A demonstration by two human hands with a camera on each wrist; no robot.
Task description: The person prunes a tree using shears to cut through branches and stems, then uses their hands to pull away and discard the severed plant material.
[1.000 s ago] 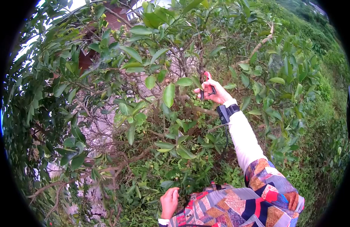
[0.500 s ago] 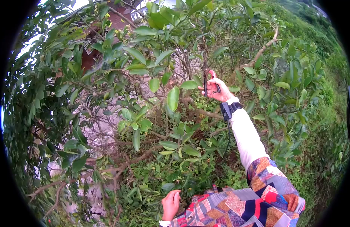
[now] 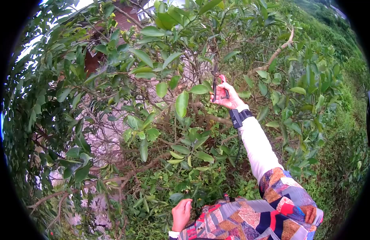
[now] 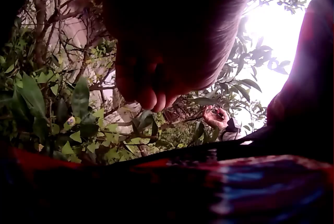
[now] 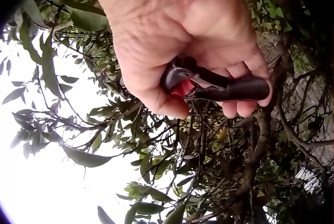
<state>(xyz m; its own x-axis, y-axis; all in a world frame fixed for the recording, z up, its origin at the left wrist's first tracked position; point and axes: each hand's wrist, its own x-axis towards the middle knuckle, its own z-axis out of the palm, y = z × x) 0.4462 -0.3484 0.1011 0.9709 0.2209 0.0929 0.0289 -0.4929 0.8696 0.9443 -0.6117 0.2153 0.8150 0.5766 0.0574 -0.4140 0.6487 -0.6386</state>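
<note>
My right hand (image 3: 229,97) reaches up into the leafy tree and holds a pair of pruning shears (image 3: 215,91) with black and red handles. The shears point upward, their blades overlapping a thin upright stem (image 3: 215,56) in the head view. In the right wrist view, fingers curl around the black grips (image 5: 245,89), which stand apart, and the blades are hidden behind the hand. Low in the head view, my left hand (image 3: 181,215) hangs loosely curled in front of the body, holding nothing. The left wrist view shows it dark, with its fingertips (image 4: 148,99) bent inward.
Glossy green leaves (image 3: 182,104) hang between the camera and the inner twigs. A thick branch (image 3: 279,50) curves up at the right, and another bare branch (image 3: 141,170) crosses low at left. A pale wall (image 3: 109,140) stands behind the tree; a grassy slope (image 3: 341,132) lies right.
The right hand keeps hold of the shears at nearly the same spot by the stem, shifting slightly. The view tilted a little. The left hand stays low in front of the body.
</note>
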